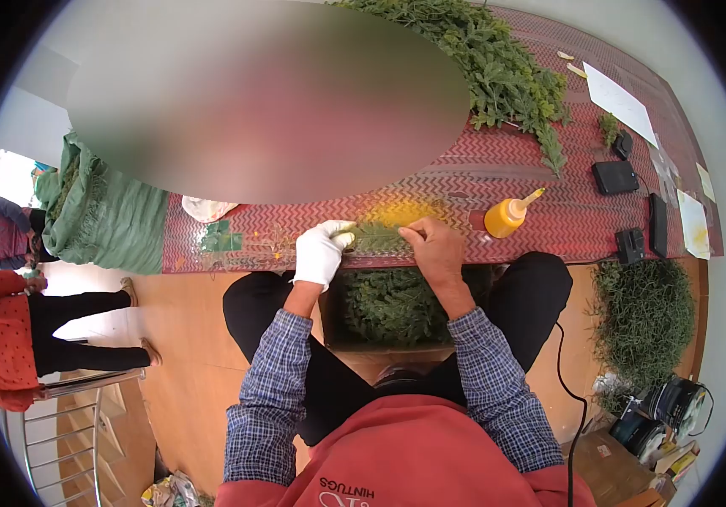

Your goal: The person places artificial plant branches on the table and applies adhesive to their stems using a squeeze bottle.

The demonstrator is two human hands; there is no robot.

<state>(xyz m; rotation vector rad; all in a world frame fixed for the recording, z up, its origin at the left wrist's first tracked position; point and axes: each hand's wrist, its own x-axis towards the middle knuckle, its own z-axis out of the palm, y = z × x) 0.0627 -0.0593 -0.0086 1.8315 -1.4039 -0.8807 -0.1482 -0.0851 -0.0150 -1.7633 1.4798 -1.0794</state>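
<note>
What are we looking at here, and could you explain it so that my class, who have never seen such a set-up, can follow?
There is no robot here: one person works with their own two hands. The single picture comes from a camera worn on that person's head, looking forward and down, so the curved black edge frames their arms and lap.

The left hand wears a white glove; the right hand is bare. Between them they hold a flat green sprig near the edge of a red patterned tabletop.

On it, to the right, stands a yellow bottle with a pointed nozzle. Beyond lies a heap of greenery, and further right a white sheet. A large blurred oval hides part of the view.
</note>
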